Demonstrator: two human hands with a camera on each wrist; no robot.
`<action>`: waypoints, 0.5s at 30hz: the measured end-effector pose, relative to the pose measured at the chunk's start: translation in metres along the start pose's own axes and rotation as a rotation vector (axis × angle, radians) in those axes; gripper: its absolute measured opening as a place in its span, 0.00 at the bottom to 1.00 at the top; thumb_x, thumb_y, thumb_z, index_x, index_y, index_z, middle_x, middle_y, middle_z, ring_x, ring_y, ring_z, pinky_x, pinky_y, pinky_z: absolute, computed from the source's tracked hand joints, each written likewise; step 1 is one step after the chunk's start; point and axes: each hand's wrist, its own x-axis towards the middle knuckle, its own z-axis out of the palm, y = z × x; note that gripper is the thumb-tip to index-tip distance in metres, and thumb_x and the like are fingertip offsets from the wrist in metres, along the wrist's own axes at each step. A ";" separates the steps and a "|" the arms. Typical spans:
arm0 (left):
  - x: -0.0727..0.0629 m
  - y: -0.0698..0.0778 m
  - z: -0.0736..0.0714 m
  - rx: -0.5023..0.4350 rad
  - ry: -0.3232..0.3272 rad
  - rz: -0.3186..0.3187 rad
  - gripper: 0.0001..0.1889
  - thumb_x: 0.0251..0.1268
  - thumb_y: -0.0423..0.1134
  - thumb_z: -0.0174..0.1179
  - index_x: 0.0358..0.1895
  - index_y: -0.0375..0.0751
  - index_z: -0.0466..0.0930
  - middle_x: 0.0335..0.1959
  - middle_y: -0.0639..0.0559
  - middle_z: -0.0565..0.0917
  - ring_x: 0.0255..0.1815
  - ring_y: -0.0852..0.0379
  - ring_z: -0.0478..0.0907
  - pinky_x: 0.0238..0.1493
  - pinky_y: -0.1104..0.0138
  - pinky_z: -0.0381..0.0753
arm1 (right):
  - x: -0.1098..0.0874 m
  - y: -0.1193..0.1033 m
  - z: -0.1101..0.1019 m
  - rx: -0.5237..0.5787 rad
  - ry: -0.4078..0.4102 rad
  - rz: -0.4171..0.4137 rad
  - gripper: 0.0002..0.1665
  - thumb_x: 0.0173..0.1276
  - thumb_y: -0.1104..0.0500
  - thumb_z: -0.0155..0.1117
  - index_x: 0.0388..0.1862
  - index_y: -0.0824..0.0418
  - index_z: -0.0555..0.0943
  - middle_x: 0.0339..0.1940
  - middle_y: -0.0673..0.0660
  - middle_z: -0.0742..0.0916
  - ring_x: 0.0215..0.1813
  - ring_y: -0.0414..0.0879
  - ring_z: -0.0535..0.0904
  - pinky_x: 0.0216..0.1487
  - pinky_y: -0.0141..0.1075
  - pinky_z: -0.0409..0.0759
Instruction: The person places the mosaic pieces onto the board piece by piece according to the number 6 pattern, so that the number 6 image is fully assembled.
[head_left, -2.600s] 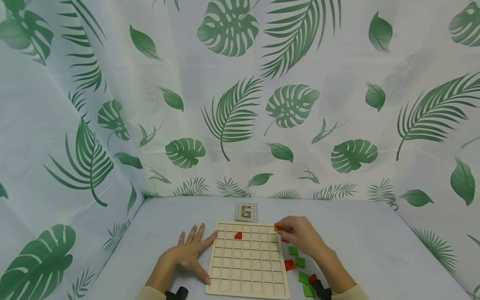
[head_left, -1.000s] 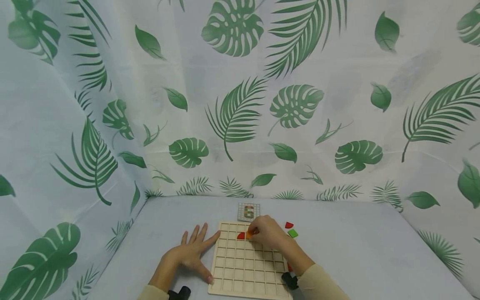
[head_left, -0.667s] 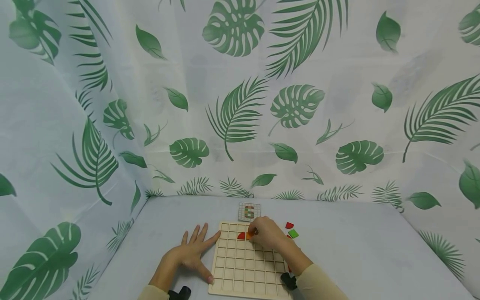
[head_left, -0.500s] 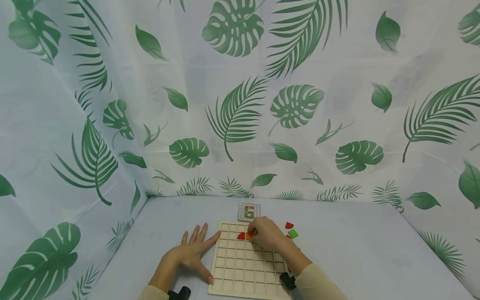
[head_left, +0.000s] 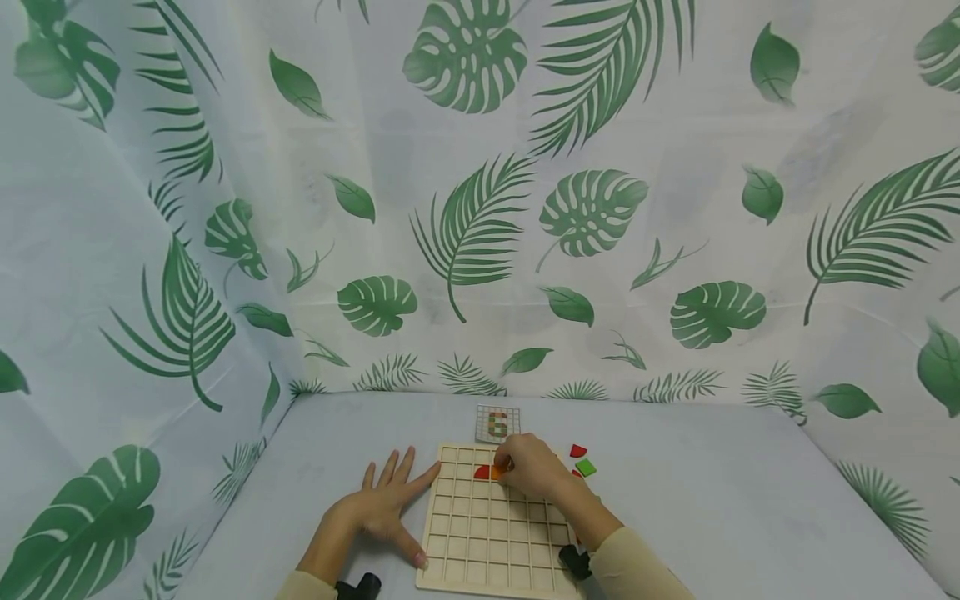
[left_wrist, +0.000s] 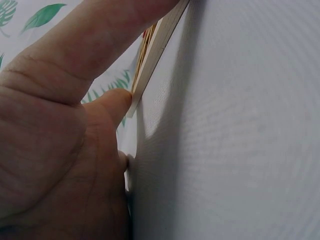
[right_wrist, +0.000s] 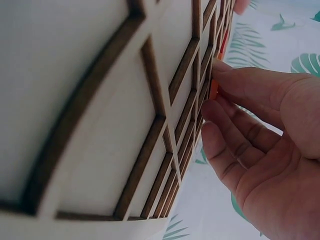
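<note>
A pale wooden grid board (head_left: 480, 527) lies on the table in the head view. A red quarter-round tile (head_left: 482, 472) sits in a cell near its far edge, with an orange tile (head_left: 497, 472) at its right. My right hand (head_left: 536, 468) pinches the orange tile at the board; in the right wrist view, orange (right_wrist: 214, 89) shows beside the thumb and the fingertips partly hide it. My left hand (head_left: 381, 510) is spread along the board's left side, thumb and index finger touching the edge. The left wrist view shows this hand (left_wrist: 60, 130) against the board's side (left_wrist: 159, 47).
Behind the board lies a small grid card (head_left: 483, 433) with a coloured 6-like pattern. Right of the board lie a red tile (head_left: 578, 451) and a green tile (head_left: 587, 467); the right forearm hides the area nearer. A leaf-print curtain (head_left: 480, 358) stands at the back.
My right hand carried the orange tile from the board's right edge leftward to beside the red tile. Over the last second it has barely moved. My left hand stays on the board's edge.
</note>
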 end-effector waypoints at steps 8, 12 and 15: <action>-0.001 0.001 0.000 -0.002 0.001 -0.002 0.72 0.29 0.67 0.84 0.85 0.63 0.50 0.87 0.35 0.36 0.86 0.31 0.25 0.77 0.28 0.24 | 0.001 0.002 0.001 0.001 -0.003 0.005 0.08 0.57 0.68 0.80 0.36 0.64 0.89 0.35 0.54 0.88 0.36 0.45 0.80 0.38 0.41 0.83; -0.001 0.000 0.000 0.001 0.004 0.003 0.72 0.29 0.67 0.84 0.85 0.63 0.50 0.87 0.35 0.36 0.86 0.31 0.26 0.77 0.28 0.25 | 0.001 0.004 0.002 -0.002 -0.003 0.007 0.08 0.57 0.67 0.80 0.35 0.63 0.89 0.34 0.54 0.88 0.35 0.45 0.79 0.38 0.40 0.83; 0.000 0.000 0.000 0.002 0.004 0.003 0.72 0.29 0.67 0.84 0.85 0.64 0.50 0.87 0.35 0.36 0.86 0.31 0.25 0.77 0.28 0.25 | 0.001 0.005 0.003 0.002 -0.002 0.003 0.08 0.57 0.67 0.80 0.36 0.63 0.89 0.34 0.54 0.88 0.36 0.45 0.80 0.38 0.40 0.83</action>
